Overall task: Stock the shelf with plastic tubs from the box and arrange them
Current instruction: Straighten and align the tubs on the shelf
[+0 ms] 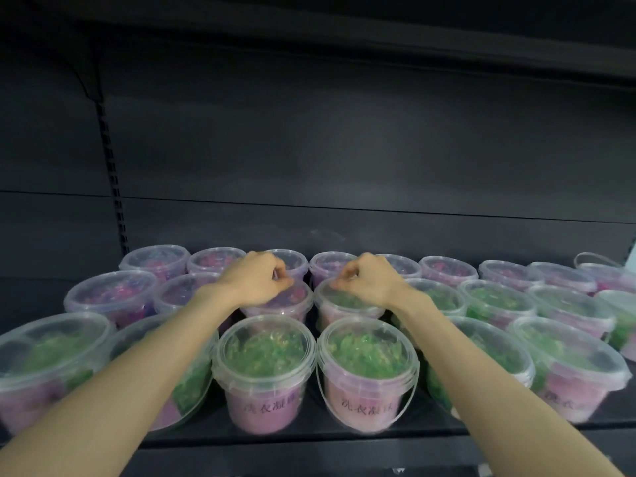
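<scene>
Clear plastic tubs with lids stand in three rows on the dark shelf (pixel 309 438). Both my arms reach over the front row to the middle row. My left hand (pixel 256 278) lies on a tub of pink and purple contents (pixel 278 304), fingers curled at the far rim of its lid. My right hand (pixel 368 278) lies on the neighbouring tub with green contents (pixel 344 306), its fingers curled at that lid's far rim in the same way. In front of them stand two front-row tubs, the left one (pixel 263 370) and the right one (pixel 366 373), green on top and pink below.
The back row (pixel 447 270) holds pink-filled tubs close to the shelf's back wall (pixel 344 149). A slotted upright (pixel 112 160) runs up at the left. Another shelf board (pixel 344 29) hangs overhead. Tubs fill the shelf to both sides, nearly touching.
</scene>
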A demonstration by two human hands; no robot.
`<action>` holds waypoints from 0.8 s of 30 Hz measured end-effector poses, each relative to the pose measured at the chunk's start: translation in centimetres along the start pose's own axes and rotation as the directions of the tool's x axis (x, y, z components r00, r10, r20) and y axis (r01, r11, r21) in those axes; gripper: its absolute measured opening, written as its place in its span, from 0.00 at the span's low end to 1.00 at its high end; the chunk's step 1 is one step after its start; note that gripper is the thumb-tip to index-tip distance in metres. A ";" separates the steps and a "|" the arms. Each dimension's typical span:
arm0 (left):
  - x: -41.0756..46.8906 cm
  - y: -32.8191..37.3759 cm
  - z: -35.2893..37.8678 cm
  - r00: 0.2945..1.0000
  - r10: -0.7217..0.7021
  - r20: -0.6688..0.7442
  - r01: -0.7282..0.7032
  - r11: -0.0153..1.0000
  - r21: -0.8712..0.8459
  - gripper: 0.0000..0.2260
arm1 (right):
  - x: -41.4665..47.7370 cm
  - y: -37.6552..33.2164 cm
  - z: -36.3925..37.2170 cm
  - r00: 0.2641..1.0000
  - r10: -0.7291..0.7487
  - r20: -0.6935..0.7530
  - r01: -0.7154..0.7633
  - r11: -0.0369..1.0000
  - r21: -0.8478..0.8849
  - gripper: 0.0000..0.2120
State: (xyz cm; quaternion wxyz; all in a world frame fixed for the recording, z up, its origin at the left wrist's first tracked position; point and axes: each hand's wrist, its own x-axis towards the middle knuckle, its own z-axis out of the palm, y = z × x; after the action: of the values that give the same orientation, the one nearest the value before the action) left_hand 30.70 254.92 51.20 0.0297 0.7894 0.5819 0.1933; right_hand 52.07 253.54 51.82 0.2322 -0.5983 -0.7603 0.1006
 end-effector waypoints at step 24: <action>9.3 -2.5 2.5 0.963 -0.088 0.254 0.100 0.994 -0.034 0.20 | 10.8 3.0 -0.3 0.948 0.072 0.310 -0.019 0.985 -0.171 0.20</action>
State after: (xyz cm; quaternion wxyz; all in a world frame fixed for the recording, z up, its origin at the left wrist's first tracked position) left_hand 31.62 264.86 50.74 0.1308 0.7782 0.6055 0.1032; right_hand 52.87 264.57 53.29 0.0550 -0.6092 -0.7793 0.1365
